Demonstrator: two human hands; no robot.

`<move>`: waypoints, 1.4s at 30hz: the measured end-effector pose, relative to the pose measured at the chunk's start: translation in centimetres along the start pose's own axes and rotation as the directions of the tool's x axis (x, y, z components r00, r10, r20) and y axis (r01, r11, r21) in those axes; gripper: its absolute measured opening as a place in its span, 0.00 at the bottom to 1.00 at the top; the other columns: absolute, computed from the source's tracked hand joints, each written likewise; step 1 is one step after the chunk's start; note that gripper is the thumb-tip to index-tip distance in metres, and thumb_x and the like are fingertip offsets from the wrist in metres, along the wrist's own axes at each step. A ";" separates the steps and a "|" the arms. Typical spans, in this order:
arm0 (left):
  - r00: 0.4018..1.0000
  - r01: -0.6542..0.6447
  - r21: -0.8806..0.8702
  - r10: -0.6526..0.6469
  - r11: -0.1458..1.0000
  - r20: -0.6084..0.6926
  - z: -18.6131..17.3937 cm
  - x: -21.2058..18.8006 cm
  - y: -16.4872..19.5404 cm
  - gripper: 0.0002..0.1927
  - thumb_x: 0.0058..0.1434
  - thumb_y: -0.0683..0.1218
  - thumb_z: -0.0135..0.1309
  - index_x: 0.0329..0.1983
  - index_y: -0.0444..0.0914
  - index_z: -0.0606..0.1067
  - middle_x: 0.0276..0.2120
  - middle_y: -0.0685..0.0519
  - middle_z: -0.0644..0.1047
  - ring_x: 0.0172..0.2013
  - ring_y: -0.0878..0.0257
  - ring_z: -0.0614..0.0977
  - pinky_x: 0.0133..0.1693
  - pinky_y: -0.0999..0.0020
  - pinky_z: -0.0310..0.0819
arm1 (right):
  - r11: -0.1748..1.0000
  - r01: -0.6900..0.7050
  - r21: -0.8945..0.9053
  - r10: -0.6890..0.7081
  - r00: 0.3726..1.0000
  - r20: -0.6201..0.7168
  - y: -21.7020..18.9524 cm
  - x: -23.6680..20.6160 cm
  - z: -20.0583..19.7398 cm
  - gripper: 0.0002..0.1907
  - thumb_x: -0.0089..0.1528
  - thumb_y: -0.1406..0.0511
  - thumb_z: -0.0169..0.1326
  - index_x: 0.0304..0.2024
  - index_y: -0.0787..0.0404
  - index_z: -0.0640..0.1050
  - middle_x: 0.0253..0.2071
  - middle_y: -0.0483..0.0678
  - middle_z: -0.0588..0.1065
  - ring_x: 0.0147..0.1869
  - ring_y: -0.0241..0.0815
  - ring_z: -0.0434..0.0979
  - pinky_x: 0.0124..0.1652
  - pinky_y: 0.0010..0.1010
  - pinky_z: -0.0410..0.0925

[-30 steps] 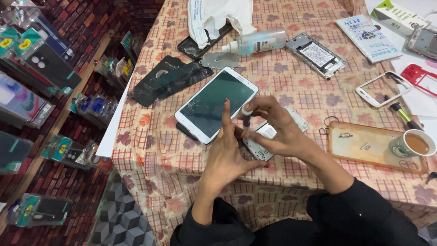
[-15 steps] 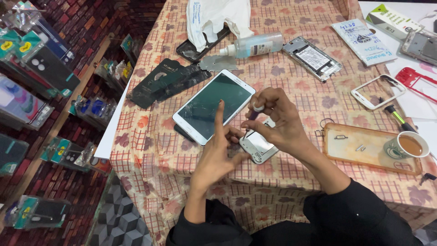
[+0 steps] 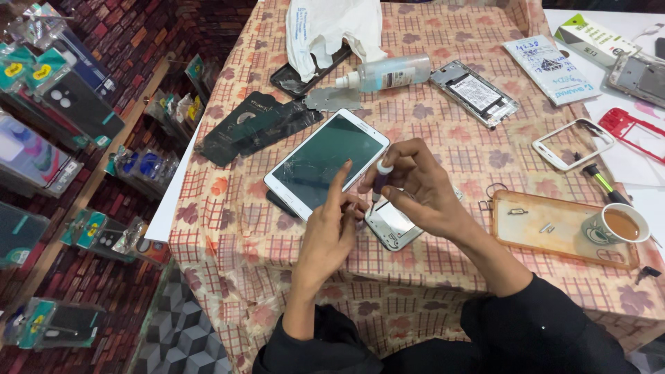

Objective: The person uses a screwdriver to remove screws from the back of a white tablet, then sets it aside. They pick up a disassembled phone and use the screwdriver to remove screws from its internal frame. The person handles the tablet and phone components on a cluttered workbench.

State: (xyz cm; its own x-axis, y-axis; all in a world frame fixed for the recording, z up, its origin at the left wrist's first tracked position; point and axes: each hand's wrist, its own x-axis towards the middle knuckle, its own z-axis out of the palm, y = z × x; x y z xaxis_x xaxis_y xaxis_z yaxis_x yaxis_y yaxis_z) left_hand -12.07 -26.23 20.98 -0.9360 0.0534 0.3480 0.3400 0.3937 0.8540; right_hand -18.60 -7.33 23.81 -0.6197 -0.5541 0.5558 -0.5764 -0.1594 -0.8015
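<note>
Left hand: back facing the camera, index finger straight and pointing up-forward, other fingers loosely curled, thumb toward the right hand.
Left forearm: bare, rising from the lower middle of the view, black sleeve at the elbow.
Right hand: palm turned down-left, fingers bent into a pinch; thumb and first fingers grip a slim upright tool, its tip pointing down.
Right forearm: bare, coming in from the lower right at a slant, black sleeve covering the upper arm.
Relation: hands close together, fingertips almost meeting, left hand lower and nearer the body than the right.
</note>
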 end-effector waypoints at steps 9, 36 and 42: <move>1.000 -0.010 0.030 0.011 1.000 -0.018 -0.5 0.0 0.2 0.26 0.61 0.32 0.48 0.64 0.39 0.70 0.41 0.46 0.83 0.40 0.56 0.87 0.43 0.62 0.80 | 0.996 -0.028 0.079 0.036 0.994 -0.099 0.1 0.4 0.1 0.22 0.62 0.76 0.58 0.54 0.60 0.64 0.52 0.50 0.73 0.61 0.40 0.77 0.61 0.34 0.73; 0.994 -0.103 0.536 0.110 0.838 0.019 1.8 -0.5 1.2 0.09 0.55 0.34 0.51 0.39 0.34 0.75 0.40 0.46 0.76 0.46 0.48 0.79 0.44 0.53 0.75 | 0.985 0.070 0.155 -0.029 0.968 -0.249 -0.5 0.0 -0.9 0.22 0.66 0.82 0.50 0.59 0.63 0.62 0.53 0.57 0.73 0.58 0.45 0.80 0.54 0.35 0.78; 0.991 -0.125 0.704 0.119 0.699 0.059 3.4 0.1 1.6 0.13 0.50 0.34 0.54 0.40 0.33 0.72 0.39 0.44 0.75 0.45 0.47 0.78 0.40 0.55 0.77 | 0.986 0.076 0.149 -0.039 0.971 -0.235 -0.6 -0.2 -1.0 0.22 0.67 0.81 0.50 0.59 0.63 0.63 0.53 0.57 0.73 0.58 0.44 0.79 0.55 0.34 0.77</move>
State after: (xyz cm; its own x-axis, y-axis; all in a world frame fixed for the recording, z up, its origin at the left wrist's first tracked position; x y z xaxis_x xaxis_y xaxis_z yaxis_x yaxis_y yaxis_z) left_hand -11.89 -22.48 21.11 -0.8928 0.1536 0.4235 0.2907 0.9146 0.2812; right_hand -18.64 -6.26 24.40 -0.7048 -0.3396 0.6229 -0.5357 -0.3209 -0.7811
